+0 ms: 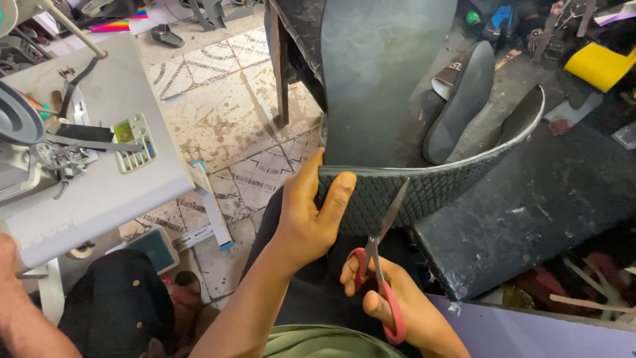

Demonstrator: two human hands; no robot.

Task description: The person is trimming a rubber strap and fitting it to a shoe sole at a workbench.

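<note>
1. Rubber sheet (pixel 424 189), textured, bends upward, its near edge pinched by the left hand (pixel 311 215).
2. Right hand (pixel 391 301) grips red scissors (pixel 379 265), blades open just beside the thumb; cutting appears barely begun.

Both forearms were bare to the elbow; the left hand (pixel 306 215) and right hand (pixel 397 298) wore no gloves, rings or watch.

Even, soft daylight — bright on the tiled floor (pixel 225 113), dim at right; sharp focus, edges slightly stretched.
</note>
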